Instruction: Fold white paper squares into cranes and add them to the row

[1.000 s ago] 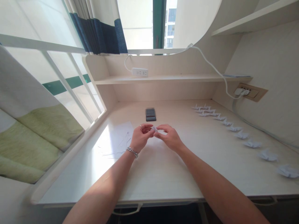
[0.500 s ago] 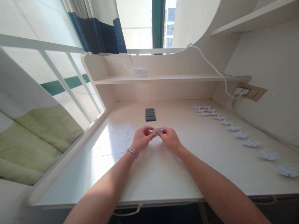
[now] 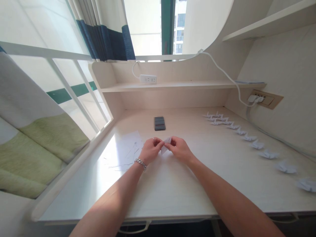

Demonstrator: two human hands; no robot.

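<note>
A small folded piece of white paper (image 3: 167,144) is held up just over the desk, pinched from both sides. My left hand (image 3: 151,149), with a ring and a chain bracelet at the wrist, grips its left edge between thumb and fingers. On the other side my right hand (image 3: 181,148) pinches the right edge. The thumbs are close together in front, and fingers hide part of the paper. Flat white sheets (image 3: 124,151) with loose strips lie left of my left hand. Several folded paper cranes (image 3: 256,144) stand in a line on the right.
A dark phone-like object (image 3: 159,123), partly pixelated, lies beyond my hands. On the back shelf (image 3: 187,85) stands a white power strip (image 3: 148,79). A cable (image 3: 229,79) runs to the wall socket (image 3: 268,99). Railings and a curtain border the left side.
The folded paper has turned from lying nearly level to a steeper slant, with a point now hanging down between my hands. The whole view has shifted slightly.
</note>
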